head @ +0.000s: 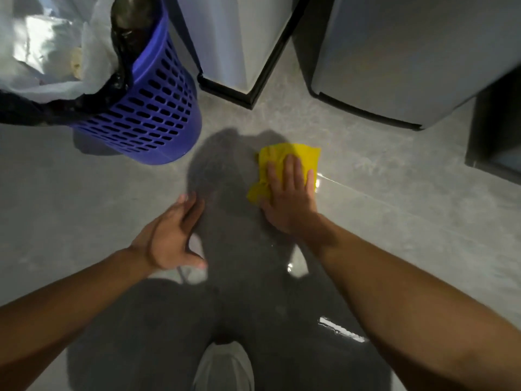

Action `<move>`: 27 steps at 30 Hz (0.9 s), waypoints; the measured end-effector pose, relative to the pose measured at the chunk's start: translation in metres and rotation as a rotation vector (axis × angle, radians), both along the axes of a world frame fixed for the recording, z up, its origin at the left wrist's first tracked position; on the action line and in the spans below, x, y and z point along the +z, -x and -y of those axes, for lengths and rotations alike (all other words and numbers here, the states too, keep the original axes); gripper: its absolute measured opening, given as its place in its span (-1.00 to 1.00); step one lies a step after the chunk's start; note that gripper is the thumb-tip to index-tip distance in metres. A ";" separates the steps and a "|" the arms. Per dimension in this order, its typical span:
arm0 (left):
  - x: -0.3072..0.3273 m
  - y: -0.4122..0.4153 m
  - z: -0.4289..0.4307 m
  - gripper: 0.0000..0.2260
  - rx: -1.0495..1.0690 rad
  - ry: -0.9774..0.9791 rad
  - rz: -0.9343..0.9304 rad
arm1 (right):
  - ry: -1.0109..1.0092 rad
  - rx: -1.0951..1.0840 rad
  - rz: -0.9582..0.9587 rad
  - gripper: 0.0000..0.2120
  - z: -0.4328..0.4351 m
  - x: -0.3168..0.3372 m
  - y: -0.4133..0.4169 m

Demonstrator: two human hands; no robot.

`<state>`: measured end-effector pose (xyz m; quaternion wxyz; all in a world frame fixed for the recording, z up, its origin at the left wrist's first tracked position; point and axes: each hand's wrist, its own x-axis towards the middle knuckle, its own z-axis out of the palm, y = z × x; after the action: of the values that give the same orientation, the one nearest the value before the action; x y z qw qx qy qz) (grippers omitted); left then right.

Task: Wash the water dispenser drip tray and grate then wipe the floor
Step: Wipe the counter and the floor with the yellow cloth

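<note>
A crumpled yellow cloth (301, 155) lies on the grey tiled floor (394, 193), a little ahead of me. My right hand (290, 198) presses flat on its near part, fingers spread and pointing away from me. My left hand (172, 235) hovers just above the floor to the left of the cloth, fingers apart and holding nothing. Wet glints show on the floor (341, 330) near my right forearm. The drip tray and grate are not in view.
A blue perforated waste basket (152, 108) with a black liner stands at the far left. A white appliance base (242, 52) and a grey one (394, 66) stand ahead. A dark cabinet (496, 128) is at the right. My shoe (222, 368) shows at the bottom.
</note>
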<state>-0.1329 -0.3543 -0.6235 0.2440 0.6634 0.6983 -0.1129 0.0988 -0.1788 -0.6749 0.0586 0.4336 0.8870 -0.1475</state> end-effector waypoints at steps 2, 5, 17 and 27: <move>0.003 -0.005 -0.006 0.26 -0.031 0.042 -0.065 | 0.009 0.079 -0.067 -0.27 0.042 0.000 -0.013; 0.009 -0.024 -0.017 0.29 -0.049 0.103 -0.145 | 0.093 0.091 -0.089 -0.22 0.096 0.000 -0.061; 0.025 -0.052 -0.033 0.34 0.179 0.179 -0.066 | 0.123 -0.404 0.152 -0.16 0.082 0.013 -0.246; 0.021 -0.043 -0.027 0.29 0.221 0.230 -0.059 | 0.079 -0.354 0.066 -0.18 -0.082 -0.003 -0.081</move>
<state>-0.0902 -0.3271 -0.6022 0.3086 0.5466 0.7564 -0.1840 0.1795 -0.0970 -0.6784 0.0778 0.5847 0.7881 -0.1759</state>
